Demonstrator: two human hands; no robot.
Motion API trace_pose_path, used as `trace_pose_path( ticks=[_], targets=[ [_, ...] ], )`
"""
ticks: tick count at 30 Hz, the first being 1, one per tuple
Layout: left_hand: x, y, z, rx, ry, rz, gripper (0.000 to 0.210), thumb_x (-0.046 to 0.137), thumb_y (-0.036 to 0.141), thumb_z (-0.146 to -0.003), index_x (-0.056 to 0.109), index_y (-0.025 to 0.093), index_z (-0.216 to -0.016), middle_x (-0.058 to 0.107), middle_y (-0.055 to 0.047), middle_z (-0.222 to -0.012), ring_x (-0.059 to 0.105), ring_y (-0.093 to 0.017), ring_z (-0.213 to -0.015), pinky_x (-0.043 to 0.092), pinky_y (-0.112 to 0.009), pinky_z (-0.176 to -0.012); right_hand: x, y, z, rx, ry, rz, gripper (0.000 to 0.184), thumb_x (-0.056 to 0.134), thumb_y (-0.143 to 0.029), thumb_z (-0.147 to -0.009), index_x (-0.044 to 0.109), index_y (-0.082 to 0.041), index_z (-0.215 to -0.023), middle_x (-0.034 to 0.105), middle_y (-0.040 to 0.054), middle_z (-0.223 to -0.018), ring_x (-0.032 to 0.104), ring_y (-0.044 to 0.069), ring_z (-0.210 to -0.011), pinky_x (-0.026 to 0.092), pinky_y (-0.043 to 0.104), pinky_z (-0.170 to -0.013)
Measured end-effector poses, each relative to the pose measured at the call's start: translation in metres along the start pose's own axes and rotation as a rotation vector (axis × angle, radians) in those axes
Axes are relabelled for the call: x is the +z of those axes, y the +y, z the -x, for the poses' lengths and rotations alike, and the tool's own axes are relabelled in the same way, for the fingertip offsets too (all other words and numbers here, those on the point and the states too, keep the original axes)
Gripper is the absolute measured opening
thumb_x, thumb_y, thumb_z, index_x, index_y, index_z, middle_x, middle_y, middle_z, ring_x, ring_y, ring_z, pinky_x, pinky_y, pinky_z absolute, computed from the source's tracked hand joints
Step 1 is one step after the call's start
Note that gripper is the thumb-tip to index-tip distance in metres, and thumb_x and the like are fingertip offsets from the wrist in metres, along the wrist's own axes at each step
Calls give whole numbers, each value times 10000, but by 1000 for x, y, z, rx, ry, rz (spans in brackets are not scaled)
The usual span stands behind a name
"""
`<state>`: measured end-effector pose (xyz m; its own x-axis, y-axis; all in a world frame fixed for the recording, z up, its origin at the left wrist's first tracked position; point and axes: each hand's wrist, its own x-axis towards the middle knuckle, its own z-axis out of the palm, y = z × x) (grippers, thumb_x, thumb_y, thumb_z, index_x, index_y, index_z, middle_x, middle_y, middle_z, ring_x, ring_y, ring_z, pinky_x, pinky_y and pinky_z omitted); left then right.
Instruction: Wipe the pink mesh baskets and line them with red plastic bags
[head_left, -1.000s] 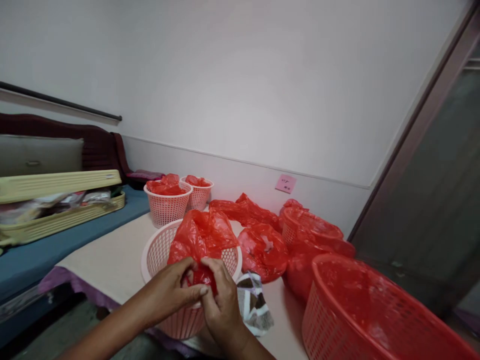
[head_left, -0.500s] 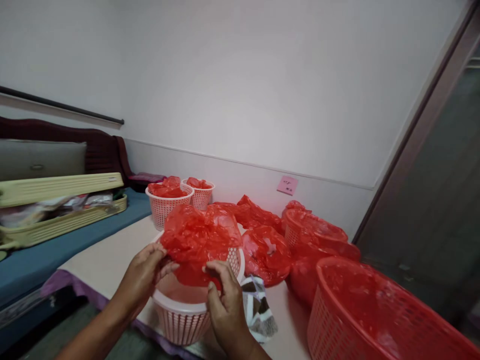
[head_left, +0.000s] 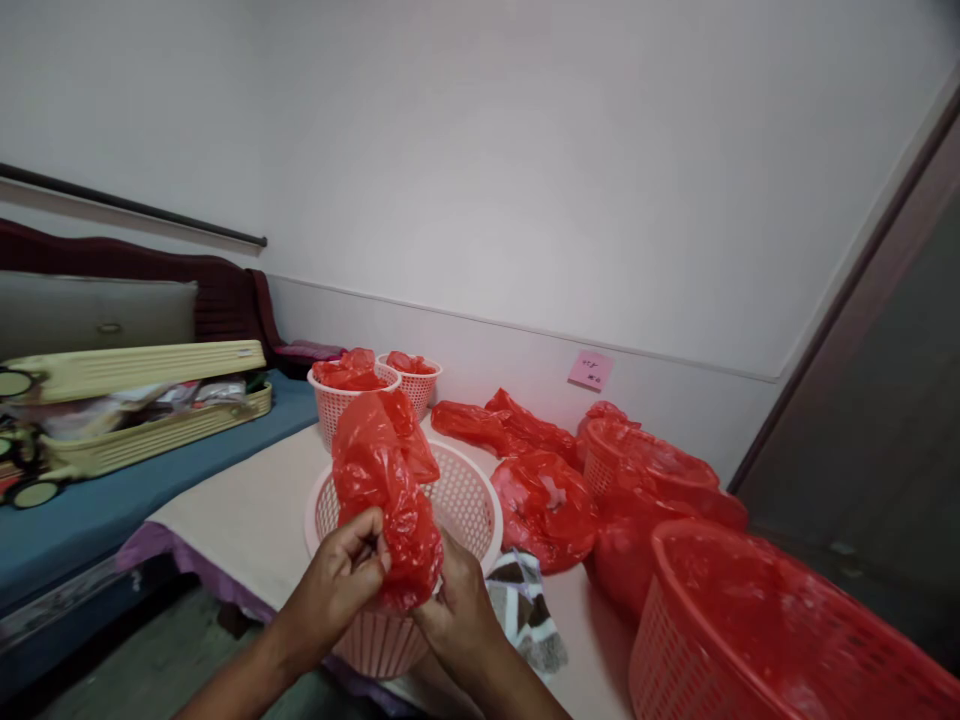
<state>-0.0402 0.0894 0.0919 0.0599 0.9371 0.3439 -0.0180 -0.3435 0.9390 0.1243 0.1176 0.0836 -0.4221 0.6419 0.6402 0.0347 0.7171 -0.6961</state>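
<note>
A crumpled red plastic bag (head_left: 382,480) is gripped between both hands, over the near side of a pale pink perforated basket (head_left: 480,520). My left hand (head_left: 349,570) is closed on the bag's left edge, thumb against curled fingers. My right hand (head_left: 457,595) pinches its lower right side, its fingertips partly hidden by the plastic. The bag hangs above the basket's opening and covers part of the far rim. Just right of the basket lies a striped cloth (head_left: 525,610) in brown, white and grey.
Two pale pink baskets (head_left: 334,405) with red bags inside stand at the back. Several red bags (head_left: 544,510) and red baskets (head_left: 697,620) fill the table's right side. To the left, an open yellow suitcase (head_left: 157,420) rests on a blue bed (head_left: 195,470). A pink note (head_left: 591,369) is on the wall.
The red bag, spread wide before, is now gathered into a narrower bunch. Both hands have come closer together, and more of the basket's rim shows. The view has shifted slightly left.
</note>
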Motion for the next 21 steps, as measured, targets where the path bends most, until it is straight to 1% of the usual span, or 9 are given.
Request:
trace_pose_path(
  ticks=[3,6,8,10,12,14,16,18,21],
  targets=[
    [0,-2,0,-24,-33,-11,249,687,401,-778,543,210,-710,529,24,-713,495,-141,-696,425,-247,-659,0,5,3,-2,48,62,252,565,-123,-828,666,-213,-1040,672,45,-1016,624,198,-963,483,294,-849],
    [-5,-7,1,-49,-28,-73,318,727,444,-764,506,217,-733,485,45,-689,452,-124,-655,395,-229,-605,0,15,5,26,198,85,135,542,-116,-792,616,-199,-868,607,16,-857,583,177,-817,458,274,-727],
    [-10,-11,1,-77,-24,-140,333,719,462,-783,490,222,-755,474,54,-683,442,-117,-637,386,-223,-588,1,20,6,59,286,69,80,550,-133,-787,580,-203,-810,575,3,-817,570,172,-790,445,268,-700],
    [-14,-12,1,-110,-15,-182,317,668,482,-829,501,221,-762,477,51,-681,457,-120,-632,397,-229,-592,1,21,5,79,325,50,62,555,-149,-801,574,-205,-819,577,5,-830,572,175,-809,451,274,-721],
    [-16,-10,2,-124,-2,-183,310,642,500,-843,535,218,-769,500,42,-687,480,-128,-636,405,-235,-597,1,19,3,76,306,68,59,578,-161,-801,582,-203,-842,587,15,-856,566,179,-816,458,282,-736],
    [-14,-7,3,-113,-22,-182,280,691,478,-803,599,215,-830,578,17,-738,536,-153,-688,430,-247,-632,1,15,2,61,262,111,78,589,-150,-785,588,-200,-845,588,24,-861,562,185,-809,463,289,-733],
    [-10,-6,4,-83,-63,-216,300,756,392,-744,649,217,-964,673,-25,-884,607,-200,-809,468,-275,-718,1,12,0,48,194,135,138,566,-110,-761,600,-194,-865,599,38,-882,573,195,-829,466,297,-738],
    [-4,-6,3,-67,-85,-264,301,733,322,-759,657,219,-1032,708,-51,-980,638,-233,-888,487,-305,-783,1,11,-1,43,129,145,226,532,-58,-722,606,-188,-891,606,47,-909,582,201,-861,463,302,-754],
    [2,-11,1,-47,-44,-249,148,640,258,-806,670,212,-944,713,-34,-887,643,-215,-835,496,-293,-753,0,11,-1,65,79,196,254,501,-11,-690,586,-186,-854,590,34,-884,568,194,-850,443,296,-747]
  ],
)
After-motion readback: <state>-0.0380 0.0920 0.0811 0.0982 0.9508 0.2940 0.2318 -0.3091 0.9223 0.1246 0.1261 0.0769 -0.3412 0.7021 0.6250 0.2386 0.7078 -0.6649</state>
